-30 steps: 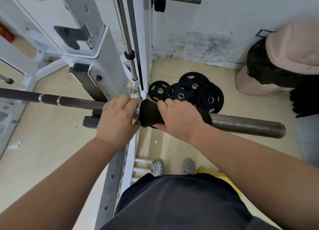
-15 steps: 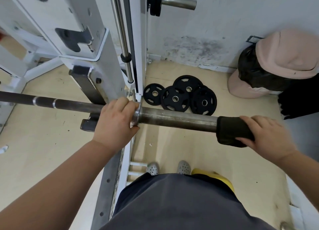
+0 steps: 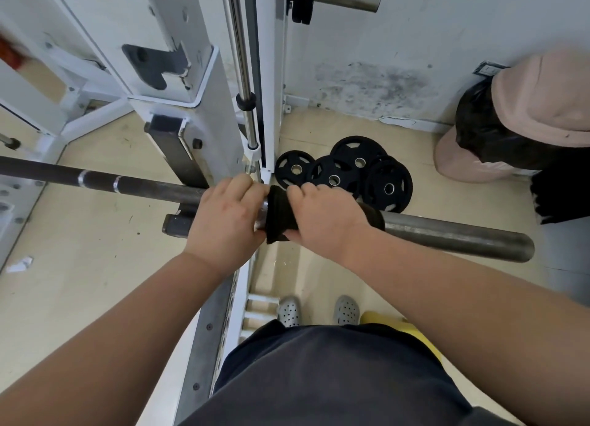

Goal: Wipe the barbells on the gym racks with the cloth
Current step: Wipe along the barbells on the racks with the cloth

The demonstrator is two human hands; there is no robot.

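Black cloth (image 3: 279,221): wrapped round the inner end of the barbell (image 3: 319,215), hard against the collar (image 3: 262,206). Its edges show on either side of the hand covering it.
Right hand (image 3: 329,223): curled over the cloth and clenched on it, with the bar inside. Wrapping it this way probably lets one stroke clean the whole way round.
Left hand (image 3: 223,223): closed round the dark shaft (image 3: 143,184) just inside the collar, its fingers touching the cloth's edge. It is judged to be steadying the bar so that it neither rolls nor slides.
Barbell position: level across the white rack (image 3: 207,106), resting near the left hand. The bare grey sleeve (image 3: 453,235) sticks out to the right and carries no plates.
Cloth relative to grip: directly under the right palm and fingers, between the two hands. All of the uncovered sleeve lies to its right.
Step in hand: judged to be wiping the sleeve. Its length out to the free end is unobstructed.
Weight plates (image 3: 351,176): black, lying overlapped on the floor by the wall, beyond the bar and apart from both hands.
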